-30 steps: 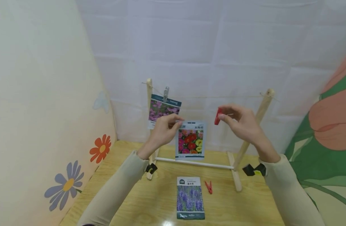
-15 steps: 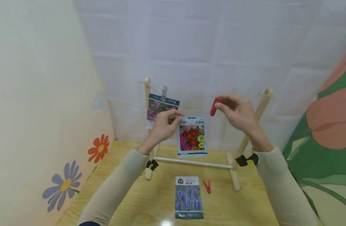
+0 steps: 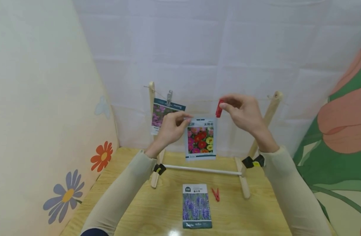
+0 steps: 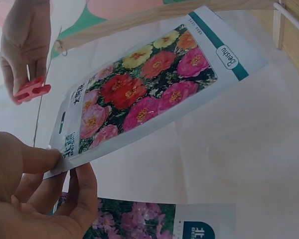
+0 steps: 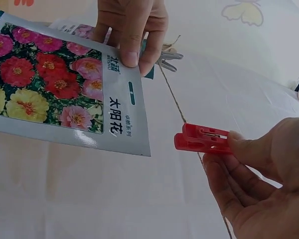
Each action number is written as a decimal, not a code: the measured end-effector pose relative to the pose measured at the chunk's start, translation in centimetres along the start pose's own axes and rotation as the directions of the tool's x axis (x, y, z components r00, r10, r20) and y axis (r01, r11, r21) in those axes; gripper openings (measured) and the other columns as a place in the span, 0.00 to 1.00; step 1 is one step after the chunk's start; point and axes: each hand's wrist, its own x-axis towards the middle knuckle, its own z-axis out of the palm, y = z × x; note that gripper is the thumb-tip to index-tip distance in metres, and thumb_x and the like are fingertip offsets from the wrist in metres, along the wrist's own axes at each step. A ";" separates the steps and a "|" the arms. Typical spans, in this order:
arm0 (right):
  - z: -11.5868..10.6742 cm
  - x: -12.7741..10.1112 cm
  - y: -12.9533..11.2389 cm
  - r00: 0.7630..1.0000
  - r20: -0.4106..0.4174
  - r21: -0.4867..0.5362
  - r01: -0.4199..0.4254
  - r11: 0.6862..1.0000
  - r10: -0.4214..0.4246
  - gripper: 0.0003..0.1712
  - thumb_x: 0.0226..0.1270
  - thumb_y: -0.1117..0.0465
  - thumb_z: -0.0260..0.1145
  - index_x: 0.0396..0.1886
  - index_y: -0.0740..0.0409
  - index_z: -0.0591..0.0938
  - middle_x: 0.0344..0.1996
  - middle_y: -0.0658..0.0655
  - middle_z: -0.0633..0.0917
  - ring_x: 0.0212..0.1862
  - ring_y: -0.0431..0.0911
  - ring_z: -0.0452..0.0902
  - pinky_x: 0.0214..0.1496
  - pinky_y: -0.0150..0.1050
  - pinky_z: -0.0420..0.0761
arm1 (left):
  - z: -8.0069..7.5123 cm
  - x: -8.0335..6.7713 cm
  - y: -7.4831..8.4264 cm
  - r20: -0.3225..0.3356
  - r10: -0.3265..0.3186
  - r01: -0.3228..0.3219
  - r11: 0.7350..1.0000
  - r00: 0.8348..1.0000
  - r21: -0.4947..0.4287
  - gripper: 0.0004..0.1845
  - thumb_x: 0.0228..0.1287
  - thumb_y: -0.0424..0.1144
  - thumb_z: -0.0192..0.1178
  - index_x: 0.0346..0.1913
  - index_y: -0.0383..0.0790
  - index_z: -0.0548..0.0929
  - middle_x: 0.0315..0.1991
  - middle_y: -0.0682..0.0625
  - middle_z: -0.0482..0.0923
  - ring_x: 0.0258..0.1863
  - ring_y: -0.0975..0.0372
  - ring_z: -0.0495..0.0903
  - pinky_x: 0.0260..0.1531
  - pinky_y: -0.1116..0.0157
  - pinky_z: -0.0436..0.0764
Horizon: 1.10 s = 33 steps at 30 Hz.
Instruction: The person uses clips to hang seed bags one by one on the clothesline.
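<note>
My left hand (image 3: 172, 126) pinches the top left corner of a seed packet with red, pink and yellow flowers (image 3: 200, 139), held up just below the twine line (image 5: 177, 102) of a small wooden rack (image 3: 272, 106). The same packet (image 4: 139, 92) fills the left wrist view, and my left hand (image 5: 131, 27) also shows in the right wrist view. My right hand (image 3: 242, 113) pinches a red clothespin (image 3: 218, 108) close to the twine, right of the packet's top edge. The red clothespin (image 5: 202, 141) points at the twine.
A purple-flower packet (image 3: 165, 115) hangs from a grey clip (image 3: 169, 96) at the rack's left end. On the wooden table (image 3: 133, 203) lie a lavender packet (image 3: 196, 206) and another red clothespin (image 3: 216, 194). White cloth hangs behind; flower-patterned panels stand at both sides.
Both hands have risen toward the twine. The right hand brought the red clothespin left and up, closer to the packet's top edge.
</note>
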 end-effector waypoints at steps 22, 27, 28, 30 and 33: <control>-0.3 1.9 -1.0 0.999 -0.054 -0.001 -0.003 1.000 0.003 0.08 0.75 0.64 0.72 0.47 0.63 0.92 0.42 0.63 0.93 0.43 0.54 0.90 0.46 0.24 0.80 | -0.2 1.5 1.1 -0.037 0.067 -0.066 0.997 0.997 0.026 0.12 0.81 0.37 0.60 0.57 0.37 0.90 0.34 0.42 0.90 0.15 0.61 0.67 0.19 0.66 0.69; -0.5 2.3 -1.2 0.998 -0.064 0.004 0.001 1.000 -0.001 0.07 0.75 0.64 0.72 0.46 0.62 0.92 0.42 0.63 0.93 0.41 0.53 0.90 0.45 0.25 0.80 | 0.1 1.8 1.6 -0.036 0.067 -0.067 0.998 0.997 0.019 0.12 0.81 0.37 0.60 0.57 0.37 0.90 0.45 0.42 0.92 0.20 0.61 0.72 0.25 0.66 0.75; -0.5 2.4 -1.3 0.998 -0.066 0.004 0.007 1.000 -0.007 0.07 0.75 0.64 0.72 0.46 0.62 0.92 0.41 0.63 0.93 0.41 0.52 0.90 0.44 0.25 0.80 | 0.1 1.9 1.7 -0.035 0.067 -0.067 0.998 0.997 0.018 0.12 0.81 0.36 0.60 0.57 0.37 0.90 0.46 0.42 0.92 0.20 0.61 0.72 0.25 0.66 0.76; -0.5 2.5 -1.3 0.998 -0.067 0.005 0.019 1.000 -0.019 0.07 0.75 0.64 0.72 0.45 0.62 0.92 0.41 0.63 0.93 0.40 0.51 0.90 0.44 0.25 0.80 | 0.2 2.0 1.9 -0.037 0.069 -0.069 0.997 0.997 0.019 0.12 0.81 0.36 0.60 0.56 0.37 0.90 0.45 0.42 0.92 0.19 0.61 0.72 0.24 0.66 0.75; -0.6 2.8 -1.3 0.997 -0.070 0.001 0.036 0.999 -0.036 0.07 0.75 0.65 0.72 0.46 0.62 0.92 0.41 0.63 0.93 0.38 0.49 0.89 0.43 0.25 0.80 | 0.3 2.1 1.9 -0.043 0.075 -0.075 0.997 0.996 0.020 0.12 0.81 0.35 0.60 0.56 0.37 0.90 0.38 0.44 0.91 0.16 0.62 0.68 0.19 0.67 0.70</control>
